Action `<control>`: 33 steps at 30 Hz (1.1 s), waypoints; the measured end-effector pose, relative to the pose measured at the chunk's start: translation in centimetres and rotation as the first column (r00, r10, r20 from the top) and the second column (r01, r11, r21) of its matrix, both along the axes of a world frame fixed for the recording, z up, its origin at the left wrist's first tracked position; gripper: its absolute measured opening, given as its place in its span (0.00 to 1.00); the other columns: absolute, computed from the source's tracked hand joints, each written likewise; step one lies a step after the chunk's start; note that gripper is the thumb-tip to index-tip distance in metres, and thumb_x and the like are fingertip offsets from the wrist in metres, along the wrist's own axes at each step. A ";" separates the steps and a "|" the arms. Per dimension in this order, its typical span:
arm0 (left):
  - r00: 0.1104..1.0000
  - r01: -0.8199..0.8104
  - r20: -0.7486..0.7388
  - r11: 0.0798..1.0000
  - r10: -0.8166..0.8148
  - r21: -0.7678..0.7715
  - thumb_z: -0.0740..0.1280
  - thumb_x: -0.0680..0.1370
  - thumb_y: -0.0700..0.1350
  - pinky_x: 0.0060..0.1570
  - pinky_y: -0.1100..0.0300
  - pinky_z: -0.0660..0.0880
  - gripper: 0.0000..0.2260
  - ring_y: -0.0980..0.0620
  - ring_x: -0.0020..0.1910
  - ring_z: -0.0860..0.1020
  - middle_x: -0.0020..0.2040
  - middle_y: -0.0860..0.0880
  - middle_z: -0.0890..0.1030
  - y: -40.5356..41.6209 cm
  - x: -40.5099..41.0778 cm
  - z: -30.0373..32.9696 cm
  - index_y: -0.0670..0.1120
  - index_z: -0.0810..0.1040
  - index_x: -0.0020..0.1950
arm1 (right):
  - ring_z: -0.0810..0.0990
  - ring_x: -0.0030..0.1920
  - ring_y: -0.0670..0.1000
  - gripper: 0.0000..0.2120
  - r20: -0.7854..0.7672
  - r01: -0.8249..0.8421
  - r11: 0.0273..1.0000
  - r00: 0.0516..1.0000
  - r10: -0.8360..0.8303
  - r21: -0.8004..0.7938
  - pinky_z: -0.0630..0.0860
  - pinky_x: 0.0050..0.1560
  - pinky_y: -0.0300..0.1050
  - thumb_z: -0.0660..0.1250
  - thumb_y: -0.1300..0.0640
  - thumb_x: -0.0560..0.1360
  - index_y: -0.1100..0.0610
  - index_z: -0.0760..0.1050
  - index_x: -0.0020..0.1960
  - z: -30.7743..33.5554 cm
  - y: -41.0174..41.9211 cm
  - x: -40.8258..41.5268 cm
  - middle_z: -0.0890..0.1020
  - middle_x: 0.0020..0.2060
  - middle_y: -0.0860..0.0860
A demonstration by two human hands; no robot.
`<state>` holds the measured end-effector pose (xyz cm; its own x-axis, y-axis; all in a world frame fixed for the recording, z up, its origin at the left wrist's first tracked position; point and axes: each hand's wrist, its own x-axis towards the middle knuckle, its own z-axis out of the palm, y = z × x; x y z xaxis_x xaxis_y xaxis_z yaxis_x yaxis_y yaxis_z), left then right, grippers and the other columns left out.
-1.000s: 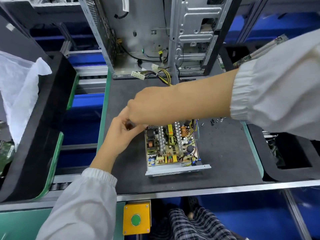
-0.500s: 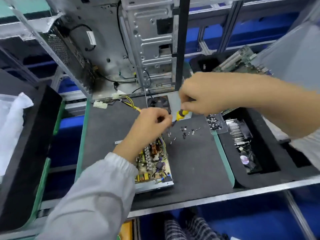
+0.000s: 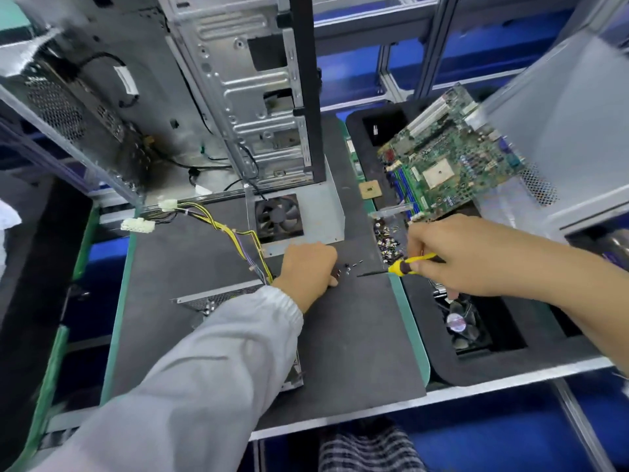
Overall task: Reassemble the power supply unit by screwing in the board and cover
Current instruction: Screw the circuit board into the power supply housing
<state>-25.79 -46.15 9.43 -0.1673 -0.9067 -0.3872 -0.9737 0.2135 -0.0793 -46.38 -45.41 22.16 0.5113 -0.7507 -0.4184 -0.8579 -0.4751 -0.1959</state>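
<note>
On a dark bench mat, the right hand grips a yellow-handled screwdriver at center right. The left hand curls over loose screws; whether it pinches one is hidden. The fan cover lies above center, and the power supply base is mostly under the left sleeve.

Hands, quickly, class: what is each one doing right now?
Left hand: fingers curled down over the loose screws on the mat; whether it pinches one cannot be told.
Right hand: grips the yellow screwdriver.
</note>
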 end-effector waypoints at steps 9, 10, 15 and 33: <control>0.989 -0.122 -0.083 0.993 0.122 0.000 0.70 0.77 0.45 0.43 0.55 0.67 0.09 0.40 0.52 0.80 0.55 0.42 0.80 1.5 0.3 1.7 0.43 0.79 0.55 | 0.79 0.27 0.41 0.04 0.148 0.075 0.996 0.986 -0.080 0.039 0.75 0.36 0.44 0.61 0.51 0.78 0.48 0.68 0.45 -0.9 2.1 -0.2 0.81 0.29 0.47; 0.975 -0.156 -0.164 0.987 0.147 -0.041 0.70 0.78 0.45 0.43 0.55 0.69 0.07 0.41 0.52 0.79 0.54 0.42 0.80 1.9 0.9 2.6 0.44 0.79 0.54 | 0.78 0.26 0.40 0.04 0.176 0.088 0.995 0.980 -0.095 0.044 0.74 0.34 0.41 0.61 0.51 0.78 0.48 0.68 0.44 -0.7 2.4 -0.3 0.81 0.28 0.47; 0.358 -0.543 -0.905 0.840 0.228 -0.004 0.74 0.72 0.35 0.39 0.62 0.77 0.07 0.53 0.36 0.81 0.37 0.47 0.83 5.9 5.8 7.8 0.45 0.79 0.39 | 0.80 0.28 0.45 0.04 0.498 0.160 0.979 0.844 -0.202 0.126 0.73 0.30 0.43 0.61 0.49 0.77 0.41 0.73 0.50 0.8 4.5 0.0 0.82 0.34 0.51; -0.972 0.200 0.083 0.583 0.221 0.788 0.71 0.66 0.34 0.38 0.56 0.83 0.09 0.47 0.45 0.86 0.46 0.44 0.86 14.2 14.6 9.0 0.37 0.86 0.45 | 0.78 0.30 0.42 0.14 0.633 -0.074 0.996 0.769 0.086 -0.046 0.69 0.37 0.30 0.55 0.45 0.75 0.40 0.75 0.57 2.9 8.8 12.7 0.76 0.44 0.34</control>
<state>-11.21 -31.96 18.44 -0.0671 -0.8681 -0.4919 0.9790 -0.1526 0.1356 -33.73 -36.64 25.09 0.7142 -0.6991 0.0349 -0.5003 -0.5447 -0.6730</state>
